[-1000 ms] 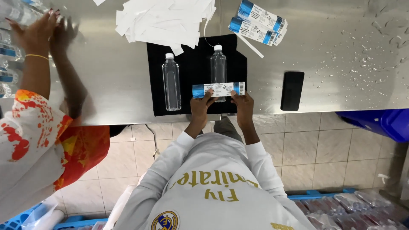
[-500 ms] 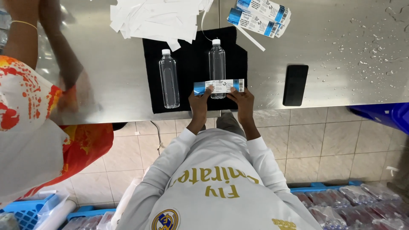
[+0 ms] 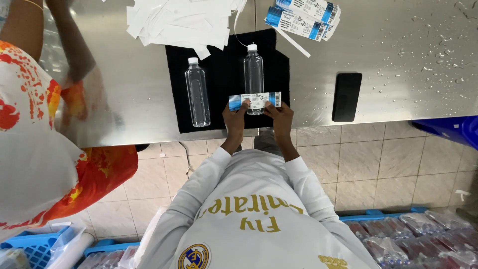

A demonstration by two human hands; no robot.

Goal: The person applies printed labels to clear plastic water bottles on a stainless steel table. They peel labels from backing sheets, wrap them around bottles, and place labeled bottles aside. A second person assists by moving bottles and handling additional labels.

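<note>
My left hand (image 3: 234, 118) and my right hand (image 3: 280, 115) each pinch one end of a blue and white label strip (image 3: 255, 100). The strip is stretched flat across the lower part of a clear capped bottle (image 3: 254, 69). That bottle lies on a black mat (image 3: 226, 60) on the steel table (image 3: 388, 55). A second clear bottle (image 3: 197, 92) lies on the mat to the left, apart from my hands.
Loose white backing papers (image 3: 179, 22) lie beyond the mat, and a stack of labels (image 3: 303, 15) at the far right. A black phone (image 3: 346, 96) lies right of the mat. A co-worker in white and orange (image 3: 45, 139) stands on the left. Blue crates with bottles (image 3: 423, 236) sit on the floor.
My hands keep the label across the bottle in the same place. The co-worker's arms have moved along the table's left side, nearer its front edge.
</note>
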